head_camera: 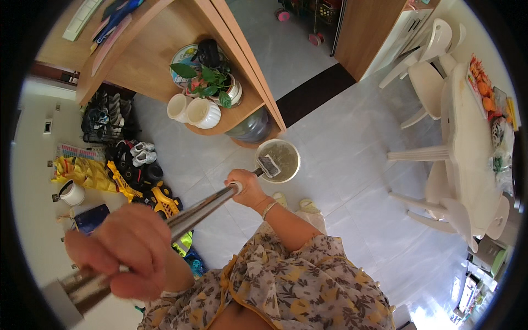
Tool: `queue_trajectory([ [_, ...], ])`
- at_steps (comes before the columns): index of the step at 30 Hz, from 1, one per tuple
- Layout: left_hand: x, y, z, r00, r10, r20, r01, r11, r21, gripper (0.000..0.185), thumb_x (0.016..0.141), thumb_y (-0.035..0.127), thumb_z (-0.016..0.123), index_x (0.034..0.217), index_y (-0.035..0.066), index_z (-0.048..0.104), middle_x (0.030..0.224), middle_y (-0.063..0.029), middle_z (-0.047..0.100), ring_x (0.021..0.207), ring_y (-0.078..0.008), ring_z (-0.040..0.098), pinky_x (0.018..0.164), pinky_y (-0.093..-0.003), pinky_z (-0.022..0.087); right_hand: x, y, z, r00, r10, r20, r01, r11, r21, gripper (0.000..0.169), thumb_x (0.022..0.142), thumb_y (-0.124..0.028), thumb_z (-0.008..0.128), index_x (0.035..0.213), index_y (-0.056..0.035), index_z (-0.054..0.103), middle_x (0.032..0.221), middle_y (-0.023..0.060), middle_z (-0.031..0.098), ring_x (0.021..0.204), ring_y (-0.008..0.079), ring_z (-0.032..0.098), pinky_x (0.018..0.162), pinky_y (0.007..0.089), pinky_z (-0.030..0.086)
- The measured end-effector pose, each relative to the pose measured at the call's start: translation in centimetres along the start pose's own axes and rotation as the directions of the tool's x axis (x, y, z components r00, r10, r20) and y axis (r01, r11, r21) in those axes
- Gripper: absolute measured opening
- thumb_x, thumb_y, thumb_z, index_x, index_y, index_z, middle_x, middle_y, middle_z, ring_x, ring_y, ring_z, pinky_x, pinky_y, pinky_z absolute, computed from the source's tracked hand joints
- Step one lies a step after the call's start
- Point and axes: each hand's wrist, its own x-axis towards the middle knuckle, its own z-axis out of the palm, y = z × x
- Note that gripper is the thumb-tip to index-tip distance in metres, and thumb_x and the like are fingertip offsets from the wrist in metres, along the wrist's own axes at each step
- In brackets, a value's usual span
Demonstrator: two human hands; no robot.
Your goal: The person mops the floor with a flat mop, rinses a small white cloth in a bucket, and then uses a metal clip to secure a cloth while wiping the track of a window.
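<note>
A shiny metal mop pole point(200, 211) runs slantwise from the lower left to a bucket on the floor. High on the pole and close to the camera, my left hand point(123, 249) is closed around it, slightly blurred. Lower down, my right hand point(247, 189) grips the same pole just below a pale collar. The grey mop head point(269, 166) is inside the round, pale-rimmed bucket point(298, 160), over cloudy greyish water point(284, 153). How deep the head sits cannot be told.
A wooden shelf unit point(251, 82) with white pots point(203, 113) and a potted plant point(210, 82) stands close behind the bucket. Toys point(163, 200) and shoes point(144, 154) line the left wall. A white table point(466, 152) and chairs point(429, 88) stand right. My slippers point(307, 205) are near the bucket.
</note>
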Motion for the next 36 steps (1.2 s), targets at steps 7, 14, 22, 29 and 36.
queue_trajectory([
  [7, 1.0, -1.5, -1.6, 0.997, 0.022, -0.078, -0.011, 0.989, 0.147, 0.030, 0.089, 0.023, 0.058, 0.084, 0.011, 0.031, 0.049, 0.0037, 0.041, 0.034, -0.0061, 0.042, 0.037, -0.0205, 0.034, -1.5, 7.5, 1.1, 0.986, 0.160, -0.050, -0.163, 0.983, -0.079, 0.021, 0.060, 0.001, 0.066, 0.075, -0.0085, 0.055, 0.076, 0.0085, 0.059, 0.074, 0.0315, 0.056, 0.068, 0.0374, 0.045],
  [14, 0.3, -1.0, -2.2, 0.996, 0.031, -0.085, -0.028, 0.999, 0.039, 0.035, 0.089, 0.033, 0.059, 0.084, 0.013, 0.031, 0.048, 0.0042, 0.041, 0.032, -0.0053, 0.040, 0.035, -0.0196, 0.034, -4.1, 12.8, 1.3, 0.979, 0.199, -0.041, -0.203, 0.970, -0.137, 0.024, 0.060, 0.009, 0.062, 0.076, -0.0064, 0.053, 0.077, 0.0096, 0.059, 0.076, 0.0302, 0.057, 0.068, 0.0369, 0.045],
  [22, -0.2, -0.2, 0.1, 0.998, 0.055, -0.008, -0.054, 0.997, 0.055, 0.031, 0.093, 0.030, 0.054, 0.081, 0.015, 0.030, 0.048, 0.0059, 0.036, 0.034, -0.0019, 0.034, 0.036, -0.0165, 0.026, -6.0, 13.8, 0.3, 0.964, 0.254, -0.072, -0.263, 0.948, -0.177, 0.020, 0.063, 0.007, 0.063, 0.075, -0.0042, 0.052, 0.073, 0.0112, 0.057, 0.072, 0.0306, 0.058, 0.065, 0.0349, 0.045],
  [29, -1.9, 0.9, -0.7, 0.997, 0.002, -0.078, -0.003, 1.000, -0.013, 0.037, 0.088, 0.033, 0.062, 0.083, 0.013, 0.031, 0.045, 0.0048, 0.041, 0.031, -0.0088, 0.041, 0.032, -0.0233, 0.032, -0.3, -3.6, -0.2, 1.000, -0.005, 0.026, 0.008, 0.994, -0.105, 0.018, 0.063, -0.001, 0.069, 0.074, -0.0051, 0.055, 0.070, 0.0105, 0.057, 0.065, 0.0313, 0.057, 0.058, 0.0356, 0.045],
  [36, -1.7, 1.4, 0.8, 0.996, 0.022, -0.091, -0.007, 0.986, 0.166, 0.041, 0.086, 0.040, 0.063, 0.080, 0.011, 0.034, 0.051, -0.0019, 0.048, 0.044, -0.0187, 0.052, 0.058, -0.0374, 0.043, 4.8, -17.1, -0.7, 0.959, -0.283, 0.016, 0.283, 0.959, -0.016, 0.025, 0.059, -0.005, 0.069, 0.077, -0.0083, 0.052, 0.067, 0.0085, 0.056, 0.062, 0.0318, 0.057, 0.056, 0.0393, 0.046],
])
